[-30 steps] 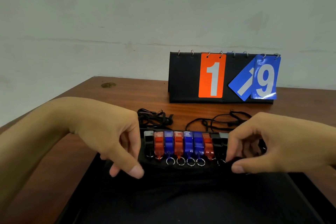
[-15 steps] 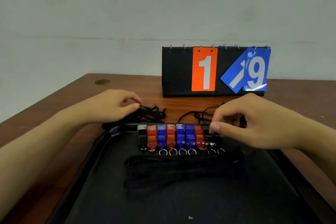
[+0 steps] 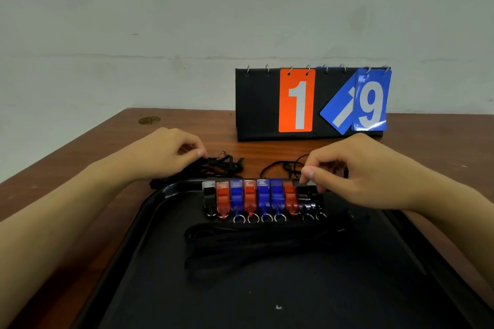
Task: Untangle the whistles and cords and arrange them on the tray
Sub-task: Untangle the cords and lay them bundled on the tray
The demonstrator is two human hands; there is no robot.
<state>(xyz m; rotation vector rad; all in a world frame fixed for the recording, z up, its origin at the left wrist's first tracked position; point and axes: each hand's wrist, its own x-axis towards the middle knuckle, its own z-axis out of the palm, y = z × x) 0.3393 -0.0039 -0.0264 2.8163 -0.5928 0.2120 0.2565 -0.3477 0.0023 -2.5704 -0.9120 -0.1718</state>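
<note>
black plastic tray (image 3: 149, 211): straightened black cords (image 3: 256, 246) in front, whistle row (image 3: 256, 199) behind. right hand (image 3: 374, 176) pinches black end whistle (image 3: 307, 195); square it gently. left hand (image 3: 163, 155) grasps loose cord tangle (image 3: 224, 165) beyond rim; tease slowly, don't yank.

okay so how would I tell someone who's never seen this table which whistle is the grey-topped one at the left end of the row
Start at the black tray on the wooden table, in front of the flip scoreboard. Along the tray's far edge stands a row of whistles, side by side. Take the leftmost, the grey-topped whistle: black body, pale grey top, beside a red whistle, while the other black whistles sit at the right end under the right hand.
</note>
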